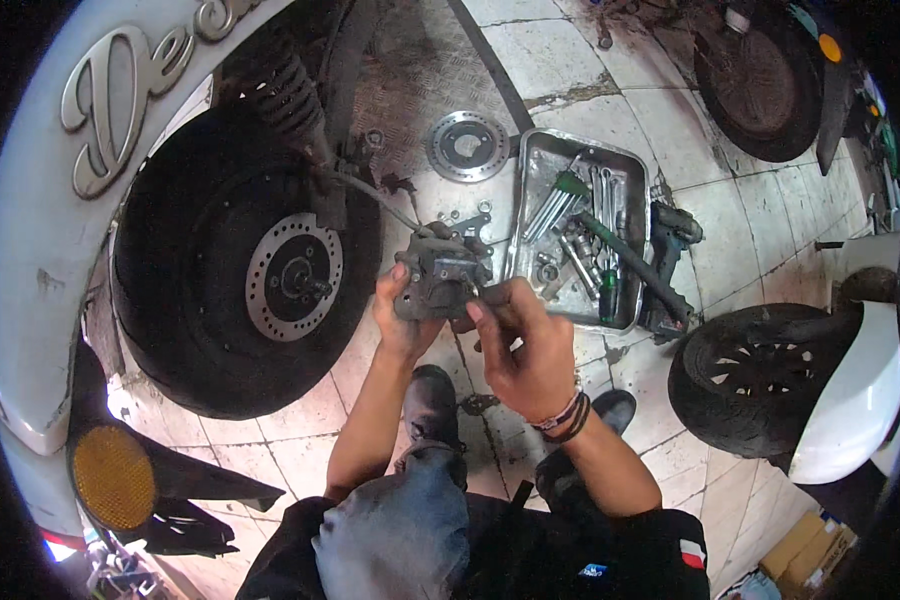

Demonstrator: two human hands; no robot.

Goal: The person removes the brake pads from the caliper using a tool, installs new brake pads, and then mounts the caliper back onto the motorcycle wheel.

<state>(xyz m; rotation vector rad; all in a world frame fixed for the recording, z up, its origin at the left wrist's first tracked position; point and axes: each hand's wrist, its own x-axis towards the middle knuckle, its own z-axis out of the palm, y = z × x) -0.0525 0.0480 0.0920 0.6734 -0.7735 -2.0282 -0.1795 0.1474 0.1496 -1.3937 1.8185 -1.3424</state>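
A dark, greasy brake caliper (432, 290) is held up in front of me, with its hose (370, 193) still running up to the shock absorber area. My left hand (402, 328) is closed around its left side and underside, thumb along the edge. At the caliper's lower right, the thumb and index finger of my right hand (530, 352) are pinched together. Whatever lies between those fingertips is too small or hidden to name. To the left stands the scooter's wheel (175, 330), a drilled brake disc (265, 312) mounted on its hub.
A metal tray (515, 235) of wrenches, sockets and screwdrivers lies ahead right, beside a power tool (675, 240). A loose brake disc (490, 165) and small hardware (484, 207) rest on the floor. Another wheel (705, 390) is at right. White bodywork (30, 250) edges the left.
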